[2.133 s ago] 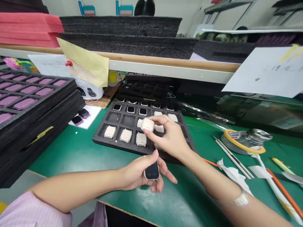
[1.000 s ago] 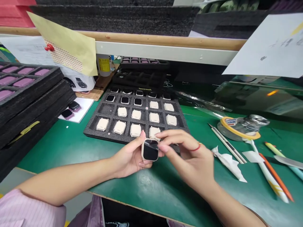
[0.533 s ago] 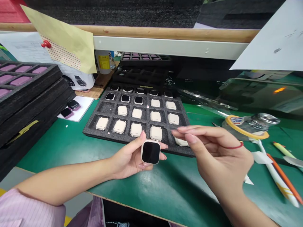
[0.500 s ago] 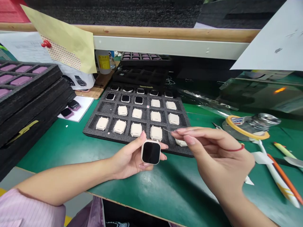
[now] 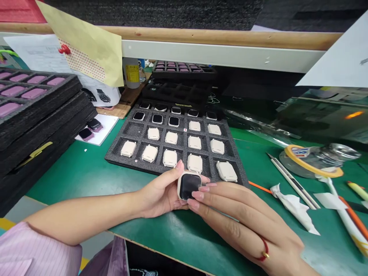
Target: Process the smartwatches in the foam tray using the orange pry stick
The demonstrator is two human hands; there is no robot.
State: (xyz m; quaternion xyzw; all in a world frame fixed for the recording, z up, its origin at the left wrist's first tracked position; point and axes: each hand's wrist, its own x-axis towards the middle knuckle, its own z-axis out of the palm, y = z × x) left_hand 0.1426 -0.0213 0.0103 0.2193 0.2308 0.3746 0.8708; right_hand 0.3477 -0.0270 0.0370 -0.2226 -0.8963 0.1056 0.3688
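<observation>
My left hand (image 5: pixel 161 191) is closed on a cream watch body (image 5: pixel 189 186) with a black screen, held face up just above the green mat. My right hand (image 5: pixel 244 218) lies stretched out beside it, its fingertips resting on the watch's right edge and lower screen. I cannot make out anything between those fingers. Just behind the hands is a black foam tray (image 5: pixel 113 153). Several cream watch bodies lie face down in its cells, and a few lie screen up in the back rows.
A stack of black foam trays (image 5: pixel 43 111) with purple parts stands at the left. Two dark watches (image 5: pixel 90 128) lie on white paper. On the right are a tape roll (image 5: pixel 310 161), thin metal tools (image 5: pixel 290 180), a crumpled tissue (image 5: pixel 293 207) and pens (image 5: pixel 350 214). A shelf rail (image 5: pixel 218 57) runs overhead.
My right hand, which was pinching a thin clear film raised above the tray, has come down and laid its fingers against the watch. The left hand kept hold of the watch.
</observation>
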